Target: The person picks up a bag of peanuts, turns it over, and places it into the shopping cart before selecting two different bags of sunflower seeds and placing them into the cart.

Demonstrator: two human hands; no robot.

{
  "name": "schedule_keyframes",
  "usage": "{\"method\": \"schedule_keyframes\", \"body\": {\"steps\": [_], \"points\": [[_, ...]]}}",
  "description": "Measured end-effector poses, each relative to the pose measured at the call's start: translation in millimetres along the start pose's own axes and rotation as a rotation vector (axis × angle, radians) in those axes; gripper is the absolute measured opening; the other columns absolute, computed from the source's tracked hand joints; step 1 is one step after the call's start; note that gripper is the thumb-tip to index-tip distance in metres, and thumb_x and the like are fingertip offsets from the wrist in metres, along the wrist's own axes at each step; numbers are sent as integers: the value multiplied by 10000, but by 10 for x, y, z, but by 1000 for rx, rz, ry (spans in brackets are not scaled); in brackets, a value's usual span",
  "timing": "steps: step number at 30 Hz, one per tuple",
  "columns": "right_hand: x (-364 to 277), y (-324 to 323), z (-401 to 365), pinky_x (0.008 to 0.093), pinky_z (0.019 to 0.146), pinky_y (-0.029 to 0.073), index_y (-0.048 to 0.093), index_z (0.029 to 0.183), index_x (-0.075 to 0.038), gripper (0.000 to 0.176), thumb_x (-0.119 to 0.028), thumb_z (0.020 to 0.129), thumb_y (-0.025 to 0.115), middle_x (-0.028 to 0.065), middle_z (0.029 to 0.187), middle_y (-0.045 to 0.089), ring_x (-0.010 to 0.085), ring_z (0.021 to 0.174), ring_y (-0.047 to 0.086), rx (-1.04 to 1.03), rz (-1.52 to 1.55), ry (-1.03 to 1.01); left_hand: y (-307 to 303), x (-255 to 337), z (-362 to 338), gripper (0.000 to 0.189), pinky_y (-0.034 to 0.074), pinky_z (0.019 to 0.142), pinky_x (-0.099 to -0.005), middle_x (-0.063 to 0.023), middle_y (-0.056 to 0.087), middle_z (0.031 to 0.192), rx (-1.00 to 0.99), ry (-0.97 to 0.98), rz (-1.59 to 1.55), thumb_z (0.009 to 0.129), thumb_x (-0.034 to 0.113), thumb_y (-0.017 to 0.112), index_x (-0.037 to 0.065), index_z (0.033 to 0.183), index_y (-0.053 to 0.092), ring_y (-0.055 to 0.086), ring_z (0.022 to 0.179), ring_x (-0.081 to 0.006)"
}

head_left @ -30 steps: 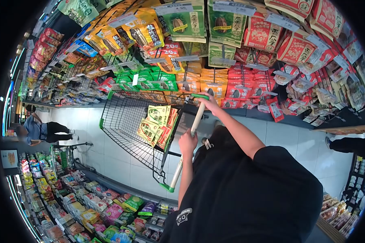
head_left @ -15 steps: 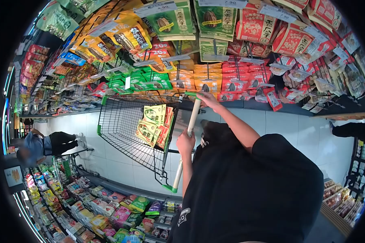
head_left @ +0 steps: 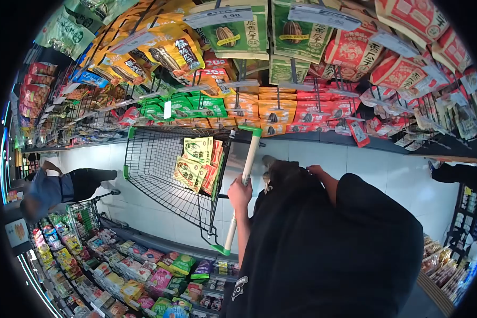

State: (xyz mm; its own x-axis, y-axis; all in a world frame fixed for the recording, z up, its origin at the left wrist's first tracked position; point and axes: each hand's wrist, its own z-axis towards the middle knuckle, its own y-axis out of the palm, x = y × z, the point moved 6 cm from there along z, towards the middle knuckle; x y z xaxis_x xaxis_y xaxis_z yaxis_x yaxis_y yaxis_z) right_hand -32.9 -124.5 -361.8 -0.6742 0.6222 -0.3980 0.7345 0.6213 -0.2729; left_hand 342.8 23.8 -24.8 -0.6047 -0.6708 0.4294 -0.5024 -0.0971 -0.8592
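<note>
My left hand (head_left: 240, 193) is wrapped round the pale handle bar of the shopping cart (head_left: 161, 172), near the middle of the bar. My right hand (head_left: 316, 170) is off the handle, beside the front of my black shirt. Only a small part of that hand shows, and its fingers are mostly hidden. Inside the wire cart, close to the handle end, lie several yellow and red snack packets (head_left: 192, 174). Green corner pieces cap the ends of the handle bar.
Hanging bags of sunflower seeds (head_left: 239, 32) fill the shelf rack alongside the cart. Opposite runs a low display of colourful snack packs (head_left: 161, 278). A person (head_left: 63, 183) stands beyond the cart, near another cart (head_left: 83, 218). Another person's dark-clothed leg (head_left: 456, 175) shows behind me.
My right hand has let go of the handle's end and drawn back to my body. My left hand keeps its grip. The view has shifted slightly against the shelves.
</note>
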Motion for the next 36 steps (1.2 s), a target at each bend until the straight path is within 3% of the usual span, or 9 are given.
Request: {"method": "schedule_keyframes", "body": {"steps": [4, 9, 14, 21, 27, 30, 36], "points": [[-563, 67, 11, 364, 685, 543, 695, 1084, -65, 367, -348, 850, 692, 52, 898, 706, 194, 780, 652, -16, -30, -115, -38, -133, 91, 243, 525, 713, -495, -160, 687, 887, 8, 23, -42, 851, 281, 667, 120, 1032, 657, 659, 823, -399], [-1627, 246, -152, 389, 704, 558, 655, 1128, -135, 307, -349, 910, 628, 36, 1031, 702, 188, 834, 669, -87, 266, -121, -170, -198, 217, 250, 527, 717, -493, -157, 688, 886, 2, -11, -31, 844, 270, 667, 120, 1044, 663, 660, 819, -399], [-2476, 533, -353, 410, 766, 546, 600, 1205, -149, 311, -343, 965, 557, 51, 1162, 667, 219, 927, 664, -185, 139, -190, -289, -294, 336, 254, 528, 713, -489, -157, 689, 885, 32, 11, -41, 833, 261, 664, 121, 1044, 668, 662, 818, -394], [-2168, 808, -348, 389, 774, 557, 593, 1211, -104, 323, -300, 954, 592, 85, 1127, 672, 225, 930, 670, -227, 88, -138, -441, -486, 440, 275, 533, 741, -479, -160, 696, 911, -15, -56, -30, 821, 269, 667, 124, 1055, 675, 666, 847, -389], [-1554, 910, 99, 341, 665, 555, 633, 1146, -63, 294, -242, 919, 576, 100, 1019, 704, 220, 829, 693, -160, 143, -246, -506, -730, 610, 284, 532, 763, -476, -163, 697, 919, -42, -44, -56, 822, 277, 680, 127, 1063, 682, 665, 858, -385], [-1704, 1042, -234, 340, 713, 571, 630, 1120, -35, 257, -202, 930, 588, 125, 1019, 690, 237, 823, 696, -126, 86, -140, -566, -874, 666, 267, 529, 768, -477, -154, 694, 962, -48, -48, -75, 823, 284, 684, 112, 1027, 676, 659, 874, -387], [-1995, 1545, -316, 351, 706, 561, 621, 1156, -46, 308, -262, 937, 606, 113, 1053, 685, 226, 835, 689, -166, 3, -234, -739, -1030, 810, 246, 528, 768, -483, -162, 692, 946, -37, -20, -85, 826, 290, 684, 86, 961, 654, 656, 877, -391]]}}
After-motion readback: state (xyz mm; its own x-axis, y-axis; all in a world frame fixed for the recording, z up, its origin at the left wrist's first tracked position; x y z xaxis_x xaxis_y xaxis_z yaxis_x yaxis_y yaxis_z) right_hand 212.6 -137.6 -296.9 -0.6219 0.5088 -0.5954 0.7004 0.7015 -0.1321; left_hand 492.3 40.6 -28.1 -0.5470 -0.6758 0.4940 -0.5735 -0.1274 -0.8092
